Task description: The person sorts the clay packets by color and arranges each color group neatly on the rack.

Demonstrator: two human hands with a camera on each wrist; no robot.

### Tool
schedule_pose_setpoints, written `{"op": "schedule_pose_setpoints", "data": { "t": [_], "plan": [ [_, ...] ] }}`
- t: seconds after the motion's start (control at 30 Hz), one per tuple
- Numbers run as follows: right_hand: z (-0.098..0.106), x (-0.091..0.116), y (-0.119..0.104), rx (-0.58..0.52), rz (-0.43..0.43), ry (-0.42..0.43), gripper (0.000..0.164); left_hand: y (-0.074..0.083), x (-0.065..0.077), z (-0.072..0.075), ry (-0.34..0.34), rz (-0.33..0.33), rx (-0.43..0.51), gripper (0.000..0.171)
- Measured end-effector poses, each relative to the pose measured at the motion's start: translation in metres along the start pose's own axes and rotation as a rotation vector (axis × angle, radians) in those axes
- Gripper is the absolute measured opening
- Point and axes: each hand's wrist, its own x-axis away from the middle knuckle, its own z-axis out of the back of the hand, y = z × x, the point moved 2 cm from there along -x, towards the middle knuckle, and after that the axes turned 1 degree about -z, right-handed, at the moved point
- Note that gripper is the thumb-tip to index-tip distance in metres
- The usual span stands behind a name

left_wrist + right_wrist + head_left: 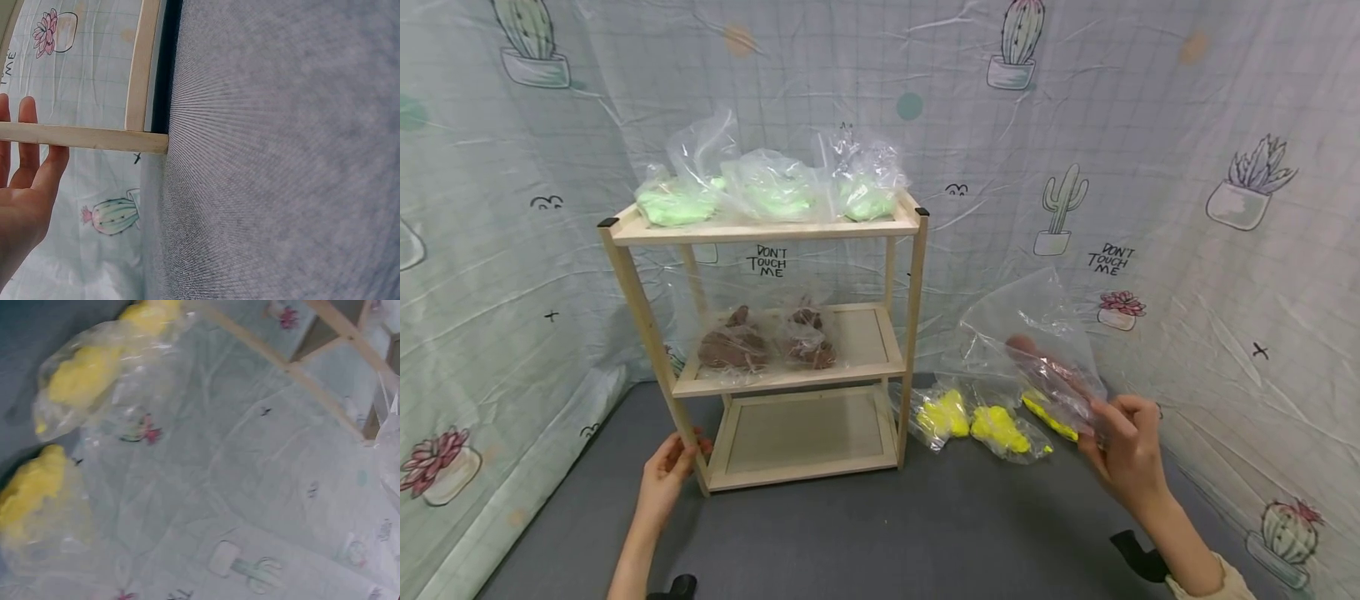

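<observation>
My left hand [664, 473] holds the front left leg of a three-level wooden shelf [913, 333] low down, near the table. In the left wrist view, the fingers pass behind the leg [94, 137]. On the right, my right hand [1131, 454] pinches the lower end of a clear plastic bag with a brown lump [1051, 367] inside, raised above the table. Behind and below it lie bags of bright yellow lumps [1000, 429], one partly hidden by the held bag. In the right wrist view only a bit of clear plastic [390, 444] shows at the right edge; the hand is outside that frame.
Three bags of pale green lumps [778, 192] stand on the top shelf. Two bags of brown lumps [735, 343] sit on the middle shelf, left and centre. The bottom shelf [808, 429] is a bare panel. A printed cloth [850, 50] surrounds the grey table [880, 542].
</observation>
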Motion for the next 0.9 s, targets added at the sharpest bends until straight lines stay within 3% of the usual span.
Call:
{"op": "schedule_pose_setpoints", "data": {
  "t": [0.2,0.33,0.6,0.9],
  "plan": [
    [-0.005,-0.017,-0.016,-0.036,-0.009,0.117,0.029,0.0,0.0,0.0,-0.003,0.0,0.003,0.023],
    [-0.011,-0.025,-0.029,-0.119,-0.04,0.134,0.03,0.001,0.0,0.0,-0.005,0.001,-0.002,0.024],
    [-0.027,-0.032,-0.054,-0.292,-0.032,0.063,0.032,0.001,0.001,0.0,-0.013,0.009,-0.006,0.028],
    [-0.055,-0.032,-0.079,-0.341,0.059,0.018,0.018,0.0,0.0,0.0,-0.016,-0.009,0.037,0.022]
  ]
}}
